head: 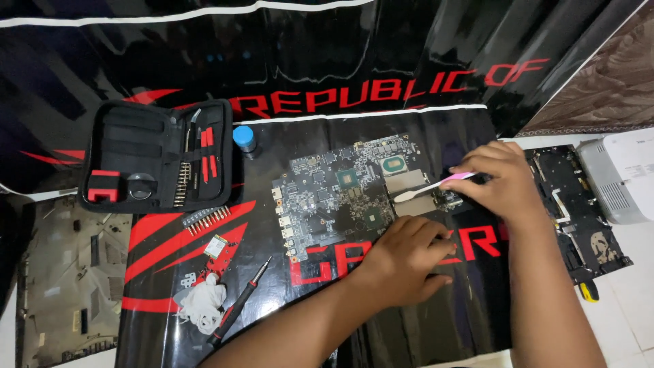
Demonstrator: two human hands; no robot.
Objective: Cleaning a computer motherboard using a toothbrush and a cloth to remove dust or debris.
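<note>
R hand (pixel 501 182) clamped on brush (pixel 429 187), bristles on board (pixel 327 194); L hand (pixel 405 259) pressed flat, fingers together, near edge. Light strokes, keep board steady.

Single view, head-worn, aimed steeply down and slightly forward over a black and red mat (pixel 409 327) at arm's length. Frame centre on a circuit board (pixel 334 197). Forearms entering from 5 and 6 o'clock. Open tool case (pixel 157 155) at 9 to 10 o'clock, white box (pixel 623 174) at 3 o'clock. No second view, so no shared area.
</note>
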